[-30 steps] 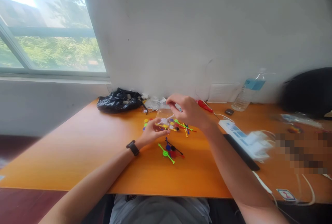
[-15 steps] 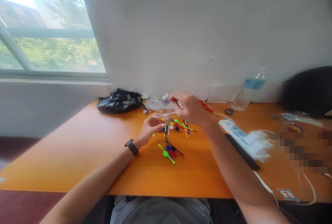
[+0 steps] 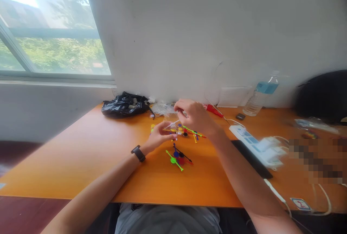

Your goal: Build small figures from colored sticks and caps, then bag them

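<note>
Over a pile of coloured plastic arrow spinners [image 3: 185, 130], my left hand [image 3: 158, 135] is closed round a white arrow spinner [image 3: 172, 124], with a yellow one beside it. My right hand [image 3: 191, 113] reaches in from the right, its fingers pinched at the upper end of the white spinner; the fingertips are partly hidden. Nearer to me lies a separate group: a green arrow spinner [image 3: 173, 160], a blue one [image 3: 176, 154], a black one [image 3: 185, 156] and a red one [image 3: 181, 161]. Some yellow and green pieces [image 3: 152, 128] show behind my left hand.
A crumpled black plastic bag [image 3: 123, 105] and clear plastic wrapping [image 3: 164, 108] lie by the wall. To the right are a red-handled tool [image 3: 214, 110], a water bottle [image 3: 256, 98], a white power strip [image 3: 249, 142] with cables, and a dark flat object [image 3: 252, 160].
My right hand has dropped slightly, and the small white piece above its fingertips no longer shows. My left hand has shifted and its fingers have closed more over the pile.
</note>
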The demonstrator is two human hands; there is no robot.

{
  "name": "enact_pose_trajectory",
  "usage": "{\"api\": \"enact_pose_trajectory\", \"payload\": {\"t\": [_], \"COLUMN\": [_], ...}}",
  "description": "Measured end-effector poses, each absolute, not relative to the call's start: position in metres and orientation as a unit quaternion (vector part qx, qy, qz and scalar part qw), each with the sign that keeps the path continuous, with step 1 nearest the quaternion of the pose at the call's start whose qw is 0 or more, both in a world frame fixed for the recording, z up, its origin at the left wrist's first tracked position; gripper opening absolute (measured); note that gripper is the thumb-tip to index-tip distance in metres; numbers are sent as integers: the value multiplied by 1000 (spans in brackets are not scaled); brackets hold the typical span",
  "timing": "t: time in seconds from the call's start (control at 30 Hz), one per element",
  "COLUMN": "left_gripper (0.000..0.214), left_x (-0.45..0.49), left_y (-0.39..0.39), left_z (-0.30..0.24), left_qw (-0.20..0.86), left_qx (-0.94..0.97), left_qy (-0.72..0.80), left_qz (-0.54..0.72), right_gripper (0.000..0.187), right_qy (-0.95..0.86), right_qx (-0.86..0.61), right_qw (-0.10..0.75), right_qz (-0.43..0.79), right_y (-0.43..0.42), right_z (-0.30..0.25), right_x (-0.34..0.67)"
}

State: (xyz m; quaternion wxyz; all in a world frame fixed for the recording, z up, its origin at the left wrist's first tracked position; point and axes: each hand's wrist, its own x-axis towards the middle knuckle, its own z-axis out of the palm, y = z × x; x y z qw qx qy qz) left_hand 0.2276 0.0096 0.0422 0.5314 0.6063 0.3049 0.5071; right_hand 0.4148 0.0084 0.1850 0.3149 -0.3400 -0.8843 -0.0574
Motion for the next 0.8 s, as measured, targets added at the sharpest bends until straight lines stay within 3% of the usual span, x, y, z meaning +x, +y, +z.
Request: {"api": "enact_pose_trajectory", "payload": {"t": [0.13, 0.27, 0.37, 0.53, 0.7, 0.8], "left_gripper": [57, 62, 60, 63, 68, 71], "left_x": [229, 228, 227, 227, 226, 224], "left_y": [10, 13, 14, 16, 20, 20], "left_z": [42, 41, 39, 37, 37, 37], "left_qw": [538, 532, 531, 522, 488, 481], "left_qx": [608, 586, 572, 552, 533, 572], "left_qy": [287, 291, 287, 300, 311, 304], "left_qz": [509, 537, 555, 577, 617, 590], "right_gripper": [22, 19, 19, 17, 17, 18], "right_qy": [-865, -888, -872, -901, -870, -891], "right_qx": [-339, -331, -333, -328, -323, -300], "right_qw": [357, 312, 349, 281, 363, 338], "right_qz": [-100, -70, -87, -34, -86, -51], "right_y": [11, 14, 16, 14, 14, 13], "right_z": [184, 182, 181, 181, 184, 185], "right_x": [414, 415, 415, 415, 417, 417]}}
